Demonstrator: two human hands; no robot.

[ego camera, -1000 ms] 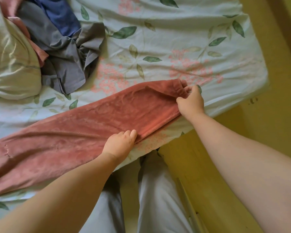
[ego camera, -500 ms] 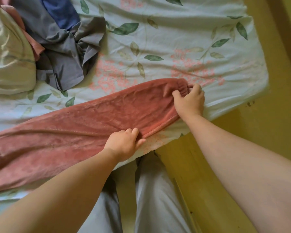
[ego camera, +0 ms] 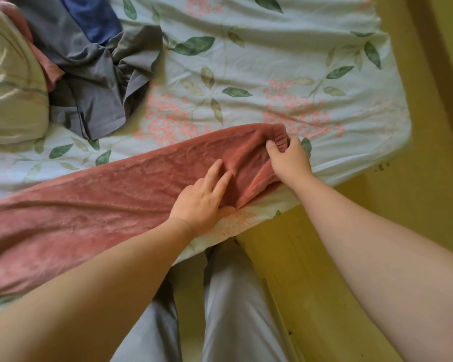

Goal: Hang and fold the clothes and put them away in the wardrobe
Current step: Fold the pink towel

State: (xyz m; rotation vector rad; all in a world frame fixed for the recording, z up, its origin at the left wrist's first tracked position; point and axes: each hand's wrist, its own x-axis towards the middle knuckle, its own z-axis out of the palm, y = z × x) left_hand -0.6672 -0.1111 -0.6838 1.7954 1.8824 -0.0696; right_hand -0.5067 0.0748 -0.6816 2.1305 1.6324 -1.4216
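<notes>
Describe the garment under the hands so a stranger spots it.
Start at the bed's leaf-and-flower sheet. Along its near edge stretches a long dusty-red fleecy garment, its gathered cuff pinched by the right hand. Unlike the crumpled grey and blue clothes heaped at the far left, it lies spread flat.

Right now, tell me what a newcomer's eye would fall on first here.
The long rust-pink fleece garment stretched across the near edge of the floral sheet draws the eye first. The right hand pinches its gathered cuff at the right end, while the left hand presses flat on it just beside. A crumpled heap of grey and blue clothes lies at the far left.
</notes>
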